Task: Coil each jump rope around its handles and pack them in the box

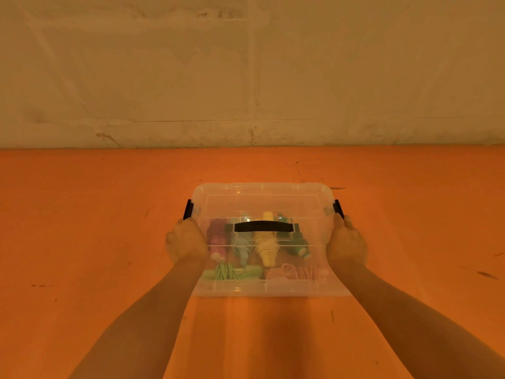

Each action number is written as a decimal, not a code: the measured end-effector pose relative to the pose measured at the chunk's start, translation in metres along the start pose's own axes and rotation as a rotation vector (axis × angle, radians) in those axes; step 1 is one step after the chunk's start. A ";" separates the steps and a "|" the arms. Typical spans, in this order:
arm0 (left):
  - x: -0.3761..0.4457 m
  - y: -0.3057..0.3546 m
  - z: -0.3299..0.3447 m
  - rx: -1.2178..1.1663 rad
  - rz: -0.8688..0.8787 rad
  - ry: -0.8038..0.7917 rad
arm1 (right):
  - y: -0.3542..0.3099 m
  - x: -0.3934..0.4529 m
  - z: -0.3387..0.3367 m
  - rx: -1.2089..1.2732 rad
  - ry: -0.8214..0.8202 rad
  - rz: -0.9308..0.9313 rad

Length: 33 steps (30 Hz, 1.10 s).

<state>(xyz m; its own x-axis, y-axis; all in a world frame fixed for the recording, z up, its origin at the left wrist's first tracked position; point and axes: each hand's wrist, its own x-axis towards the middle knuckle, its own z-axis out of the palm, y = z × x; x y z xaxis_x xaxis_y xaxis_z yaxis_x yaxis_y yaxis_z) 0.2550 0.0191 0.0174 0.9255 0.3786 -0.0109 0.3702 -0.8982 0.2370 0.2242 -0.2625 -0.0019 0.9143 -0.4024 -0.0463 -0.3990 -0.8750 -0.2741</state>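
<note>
The left hand curls against the left side of the box, its grip closed on the wall just below the black left latch. The right hand grips the right side the same way, below the right latch. The clear box sits on the orange tabletop, lid on, black handle on top. Coiled ropes lie inside: pink, blue, yellow, dark green, with light green and pale pink nearer.

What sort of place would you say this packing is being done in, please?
Probably a plain workroom or recording space, not a furnished home: a bare orange surface meets a scuffed, patchy pale wall, and only the clear lidded box of coiled jump ropes is on it.
</note>
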 end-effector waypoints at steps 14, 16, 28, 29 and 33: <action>-0.003 -0.020 0.014 0.216 0.317 0.018 | 0.001 -0.006 -0.006 -0.217 -0.044 -0.221; -0.003 -0.020 0.016 0.196 0.332 0.022 | -0.005 -0.006 -0.008 -0.219 -0.057 -0.289; -0.010 0.018 -0.008 0.180 0.581 -0.027 | -0.031 -0.010 -0.019 -0.175 -0.187 -0.428; -0.013 0.020 -0.013 0.208 0.592 -0.051 | -0.034 -0.010 -0.024 -0.173 -0.194 -0.425; -0.012 0.034 -0.042 0.288 0.644 -0.072 | -0.051 -0.015 -0.054 -0.155 -0.187 -0.470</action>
